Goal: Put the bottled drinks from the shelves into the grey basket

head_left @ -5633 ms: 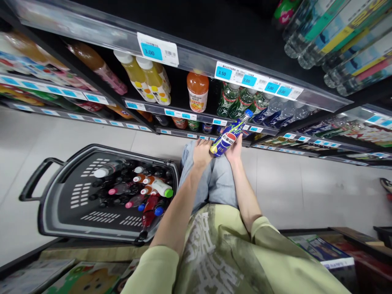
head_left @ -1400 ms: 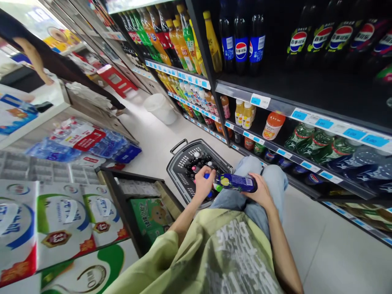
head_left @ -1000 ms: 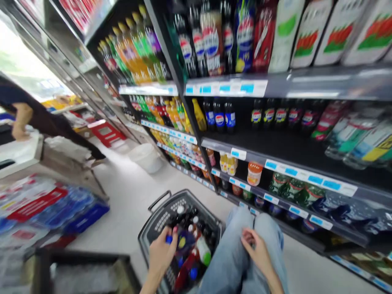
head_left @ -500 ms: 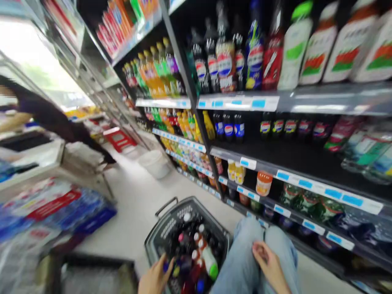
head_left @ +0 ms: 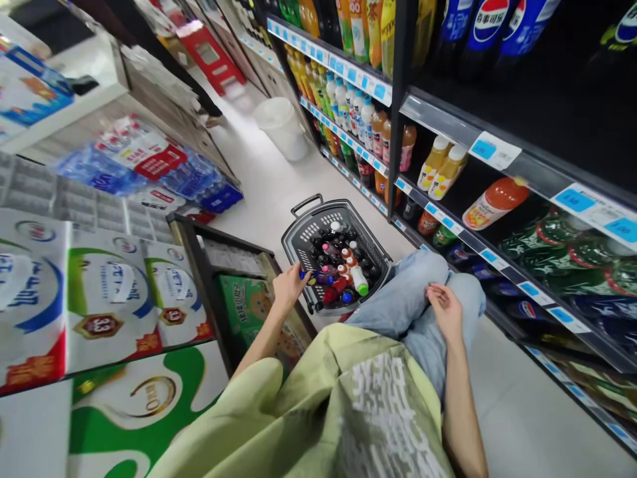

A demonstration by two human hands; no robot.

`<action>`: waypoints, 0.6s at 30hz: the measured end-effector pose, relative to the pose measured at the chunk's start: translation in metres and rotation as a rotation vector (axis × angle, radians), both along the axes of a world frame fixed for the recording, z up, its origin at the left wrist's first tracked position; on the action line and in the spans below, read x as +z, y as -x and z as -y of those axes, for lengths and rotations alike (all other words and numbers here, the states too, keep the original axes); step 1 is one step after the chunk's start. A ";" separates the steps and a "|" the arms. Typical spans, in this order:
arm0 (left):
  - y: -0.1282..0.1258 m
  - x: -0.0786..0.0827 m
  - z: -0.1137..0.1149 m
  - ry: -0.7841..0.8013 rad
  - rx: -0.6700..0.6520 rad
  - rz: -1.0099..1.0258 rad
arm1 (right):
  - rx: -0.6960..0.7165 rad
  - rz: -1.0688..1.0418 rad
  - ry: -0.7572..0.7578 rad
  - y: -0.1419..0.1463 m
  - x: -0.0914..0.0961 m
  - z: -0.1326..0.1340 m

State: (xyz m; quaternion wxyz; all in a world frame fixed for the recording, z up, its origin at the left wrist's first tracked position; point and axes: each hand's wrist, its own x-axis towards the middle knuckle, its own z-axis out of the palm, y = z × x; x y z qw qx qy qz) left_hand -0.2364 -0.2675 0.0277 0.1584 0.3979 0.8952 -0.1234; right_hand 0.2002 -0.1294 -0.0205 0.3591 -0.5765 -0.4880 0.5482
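My left hand (head_left: 289, 284) is at the near left rim of a black shopping basket (head_left: 300, 229). Its fingers are closed round the blue-capped neck of a dark blue bottle (head_left: 322, 276) that lies among the others. Packed inside the basket are several dark bottles, a red bottle (head_left: 340, 284) and a white bottle with a green cap (head_left: 359, 280). On my jeans (head_left: 408, 285), near the knee, rests my right hand (head_left: 444, 307), with loosely bent fingers and nothing visible in it.
Drink shelves (head_left: 438, 216) run along the right, close to my knees. Cartons (head_left: 112, 292) and a dark-framed rack (head_left: 199, 265) stand at my left. Beyond are shrink-wrapped water bottles (head_left: 164, 159), a white bucket (head_left: 283, 129), a red stool (head_left: 212, 56) and a person's leg (head_left: 174, 63).
The view has tilted down and steadied, bringing my shirt and the left-hand cartons into sight. My left hand stays at the basket's left side, my right on my leg.
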 end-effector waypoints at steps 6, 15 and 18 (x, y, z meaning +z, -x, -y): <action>-0.004 -0.014 0.005 0.052 0.057 0.042 | -0.022 -0.001 0.019 0.001 0.003 -0.002; -0.016 -0.012 -0.008 0.012 -0.023 0.066 | -0.040 0.013 0.016 0.006 0.009 -0.004; -0.022 -0.012 -0.020 -0.001 -0.061 0.035 | -0.063 -0.007 0.031 0.009 0.010 -0.006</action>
